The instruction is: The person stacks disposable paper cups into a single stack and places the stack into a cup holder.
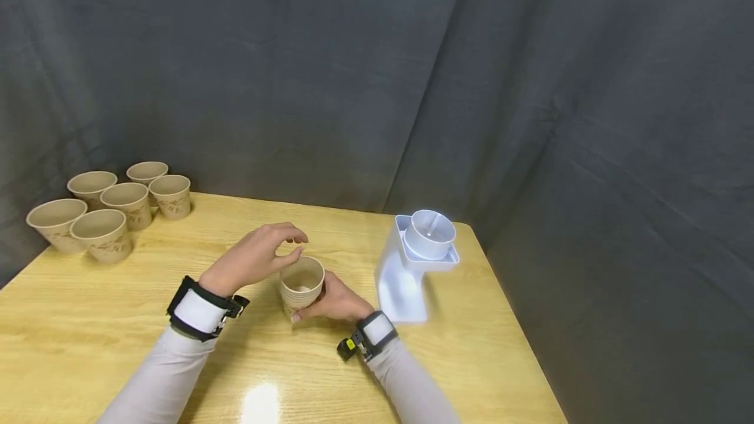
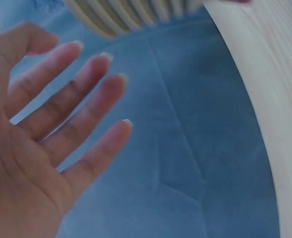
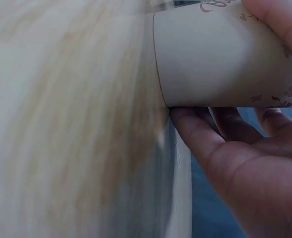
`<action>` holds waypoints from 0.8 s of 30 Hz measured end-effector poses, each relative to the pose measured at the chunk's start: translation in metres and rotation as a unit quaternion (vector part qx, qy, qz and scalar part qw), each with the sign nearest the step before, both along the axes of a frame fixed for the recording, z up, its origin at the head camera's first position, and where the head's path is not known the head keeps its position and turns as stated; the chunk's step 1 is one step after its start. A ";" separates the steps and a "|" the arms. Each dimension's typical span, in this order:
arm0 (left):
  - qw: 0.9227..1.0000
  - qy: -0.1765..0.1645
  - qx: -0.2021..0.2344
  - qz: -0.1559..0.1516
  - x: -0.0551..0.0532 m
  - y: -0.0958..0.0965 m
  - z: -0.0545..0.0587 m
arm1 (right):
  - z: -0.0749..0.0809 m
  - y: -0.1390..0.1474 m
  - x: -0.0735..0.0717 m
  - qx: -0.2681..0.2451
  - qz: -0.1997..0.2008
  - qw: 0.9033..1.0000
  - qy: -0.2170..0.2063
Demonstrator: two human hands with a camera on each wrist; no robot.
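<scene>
A stack of nested beige paper cups (image 1: 302, 285) with a brown leaf print stands upright near the table's middle. My right hand (image 1: 337, 300) grips its lower side, thumb in front and fingers behind. In the right wrist view the lowest cup (image 3: 220, 54) sits with its base on the tabletop between thumb and fingers. My left hand (image 1: 256, 258) hovers at the upper left of the stack, fingers loosely bent and holding nothing. The left wrist view shows that palm (image 2: 31, 178) with fingers spread apart, below the stacked rims (image 2: 131, 12).
Several single cups (image 1: 106, 235) stand upright at the table's far left. Right of the stack is a white plastic stand (image 1: 403, 293) with a round cup-like top (image 1: 431, 234). Dark grey cloth (image 1: 265, 84) hangs behind the wooden table (image 1: 483, 358) and along its right side.
</scene>
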State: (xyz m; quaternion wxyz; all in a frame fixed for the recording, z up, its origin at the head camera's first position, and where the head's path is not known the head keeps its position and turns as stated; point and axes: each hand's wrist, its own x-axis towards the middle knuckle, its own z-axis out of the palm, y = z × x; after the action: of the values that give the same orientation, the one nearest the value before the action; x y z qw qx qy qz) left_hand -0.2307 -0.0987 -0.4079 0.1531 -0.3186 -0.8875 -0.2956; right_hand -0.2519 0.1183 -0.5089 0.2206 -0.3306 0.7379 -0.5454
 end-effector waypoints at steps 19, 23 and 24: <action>0.982 0.057 -0.003 0.179 -0.017 -0.122 -0.004 | 0.001 -0.001 -0.002 -0.015 -0.001 1.000 -0.021; 0.977 0.071 0.011 0.199 -0.015 -0.147 -0.012 | 0.000 -0.001 -0.001 -0.021 0.003 1.000 -0.019; 0.976 0.075 0.017 0.202 -0.014 -0.153 -0.015 | -0.001 -0.001 -0.001 -0.022 0.004 1.000 -0.019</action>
State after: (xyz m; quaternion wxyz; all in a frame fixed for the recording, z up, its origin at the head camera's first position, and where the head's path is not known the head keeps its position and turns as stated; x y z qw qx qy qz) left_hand -0.2450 -0.2521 -0.4226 0.2815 -0.1517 -0.9142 -0.2489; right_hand -0.2525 0.1171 -0.5095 0.2297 -0.3277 0.7200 -0.5669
